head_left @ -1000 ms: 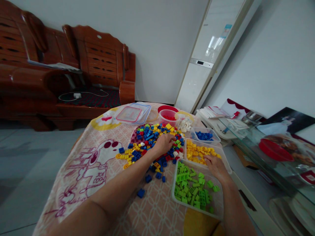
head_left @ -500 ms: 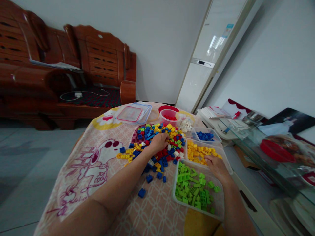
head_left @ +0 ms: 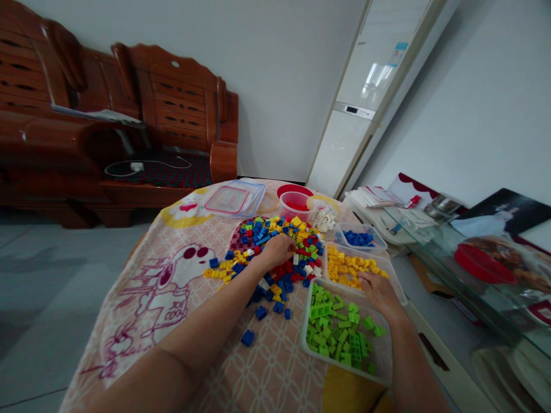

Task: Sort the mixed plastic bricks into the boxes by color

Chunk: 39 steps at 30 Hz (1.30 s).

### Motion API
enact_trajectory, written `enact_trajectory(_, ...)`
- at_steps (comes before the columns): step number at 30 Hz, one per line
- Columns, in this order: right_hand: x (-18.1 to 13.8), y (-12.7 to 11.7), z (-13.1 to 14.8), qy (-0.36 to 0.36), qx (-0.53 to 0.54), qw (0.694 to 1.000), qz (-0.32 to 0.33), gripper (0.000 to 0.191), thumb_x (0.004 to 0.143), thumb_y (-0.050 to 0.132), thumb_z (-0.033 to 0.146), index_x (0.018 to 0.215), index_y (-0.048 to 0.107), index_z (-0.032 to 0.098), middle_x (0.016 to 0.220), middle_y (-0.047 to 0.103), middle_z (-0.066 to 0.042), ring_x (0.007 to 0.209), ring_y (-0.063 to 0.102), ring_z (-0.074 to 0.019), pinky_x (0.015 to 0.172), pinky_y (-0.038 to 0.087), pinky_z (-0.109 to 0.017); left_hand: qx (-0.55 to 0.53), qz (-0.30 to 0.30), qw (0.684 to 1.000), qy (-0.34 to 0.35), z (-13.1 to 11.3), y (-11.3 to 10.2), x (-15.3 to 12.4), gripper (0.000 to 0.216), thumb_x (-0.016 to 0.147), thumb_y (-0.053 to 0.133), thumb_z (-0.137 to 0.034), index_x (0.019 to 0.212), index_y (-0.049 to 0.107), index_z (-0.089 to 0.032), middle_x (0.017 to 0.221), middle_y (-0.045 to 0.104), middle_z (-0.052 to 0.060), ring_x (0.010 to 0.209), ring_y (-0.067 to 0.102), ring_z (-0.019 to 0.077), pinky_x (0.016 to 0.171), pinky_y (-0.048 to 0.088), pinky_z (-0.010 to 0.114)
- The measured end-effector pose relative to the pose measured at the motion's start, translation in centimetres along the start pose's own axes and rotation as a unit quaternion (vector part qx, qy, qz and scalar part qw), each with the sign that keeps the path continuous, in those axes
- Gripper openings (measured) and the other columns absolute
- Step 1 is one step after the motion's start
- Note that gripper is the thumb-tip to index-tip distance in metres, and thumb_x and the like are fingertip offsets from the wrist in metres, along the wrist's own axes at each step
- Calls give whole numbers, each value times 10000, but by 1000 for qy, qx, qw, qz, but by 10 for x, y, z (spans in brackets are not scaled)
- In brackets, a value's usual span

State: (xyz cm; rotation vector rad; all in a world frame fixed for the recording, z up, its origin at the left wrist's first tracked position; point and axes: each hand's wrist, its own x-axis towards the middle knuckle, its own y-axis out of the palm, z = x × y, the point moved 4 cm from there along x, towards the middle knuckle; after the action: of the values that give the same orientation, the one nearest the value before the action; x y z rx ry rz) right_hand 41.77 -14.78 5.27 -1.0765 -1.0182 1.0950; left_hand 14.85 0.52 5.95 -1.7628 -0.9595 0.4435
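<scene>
On the cloth-covered bench (head_left: 271,367), the left hand (head_left: 279,250) has curled fingers at the mixed pile (head_left: 303,251), bricks close around them (any grip is hidden). The right hand (head_left: 379,289) bends its fingers just beside the yellow bricks (head_left: 343,264); whether they hold one, I cannot tell.

Wooden chair (head_left: 183,109) (white charger (head_left: 136,166) on its seat (head_left: 166,176))

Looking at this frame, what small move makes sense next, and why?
Probably for the left hand to lift one piece from the mixed pile: it is down among those colours, while the right hand is at the yellow bricks, which sit apart from the green bricks.
</scene>
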Motion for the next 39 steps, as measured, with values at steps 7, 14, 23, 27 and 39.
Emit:
enact_trajectory(7,0,-1,0,4,1,1000,6,390,907,349,242,1029,710,157,1054,713,-101,995,641,-201,899,435,-285,22,-7,1000,-5,-3,2,-2,160,725,619,-159,844,723,-183,872,677,56,830,632,179,722,480,251)
enact_trajectory(14,-1,-1,1,0,-8,1000,-6,365,895,370,215,963,727,183,1022,722,-90,961,651,-202,871,447,-284,27,-12,1000,-9,0,1,-1,114,745,607,-166,802,705,-165,927,651,70,876,619,182,765,483,255)
enact_trajectory(23,-2,-4,4,5,-1,1000,4,378,897,361,220,995,722,168,1059,715,-94,986,643,-196,900,434,-281,-68,-52,996,-6,-7,-23,0,132,753,571,-163,771,702,-157,762,676,26,753,614,150,715,463,233)
enact_trajectory(27,-2,-4,4,9,5,1000,-4,364,884,382,212,994,727,180,1053,719,-86,991,642,-199,895,437,-282,-122,-64,990,30,-20,-22,-2,133,781,570,-184,848,682,-156,770,683,12,719,606,135,682,450,220)
enact_trajectory(39,-3,-8,8,10,-5,1000,-8,369,890,381,212,1020,721,158,1056,717,-96,978,644,-198,900,434,-290,-262,-9,957,127,-82,10,-19,312,772,560,-112,1059,674,-151,922,726,41,815,668,143,759,500,231)
